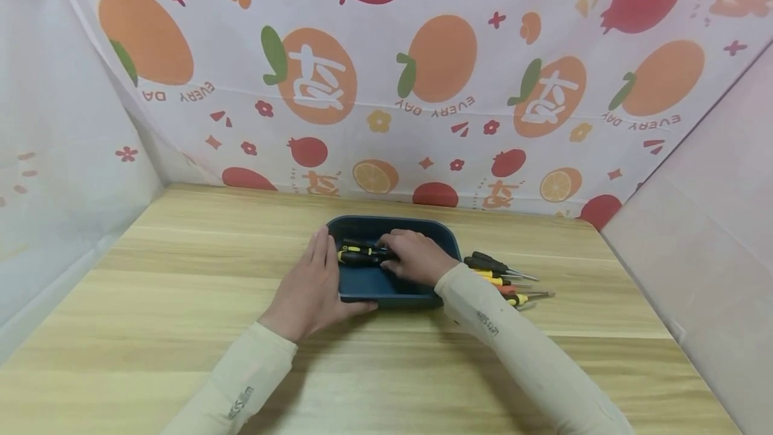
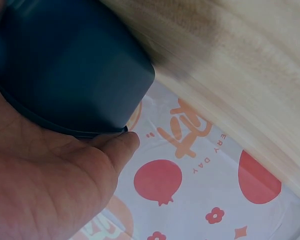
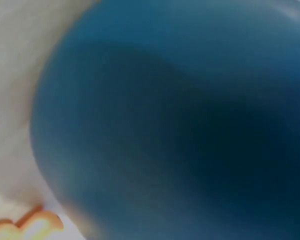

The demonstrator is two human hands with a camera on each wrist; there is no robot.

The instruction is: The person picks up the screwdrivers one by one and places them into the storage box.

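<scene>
A dark blue plastic bin (image 1: pixel 368 284) stands on the table, holding several black-and-yellow handled tools (image 1: pixel 359 258) that look like screwdrivers. My left hand (image 1: pixel 308 294) rests against the bin's left end, fingers straight along the wall and thumb along the front rim. In the left wrist view, that hand (image 2: pixel 55 185) touches the rim of the bin (image 2: pixel 80 65). Inside the bin, my right hand (image 1: pixel 419 259) pinches a black-and-yellow screwdriver near its right end; its fingers partly hide the tool. The right wrist view is mostly filled by the blurred bin (image 3: pixel 115 125).
Several screwdrivers (image 1: pixel 492 262) with black, yellow and orange handles lie on the table right of the bin, partly behind the right sleeve (image 1: pixel 513 334). A fruit-print cloth (image 1: pixel 386 86) hangs behind the wooden table (image 1: pixel 199 287), with pale walls at both sides.
</scene>
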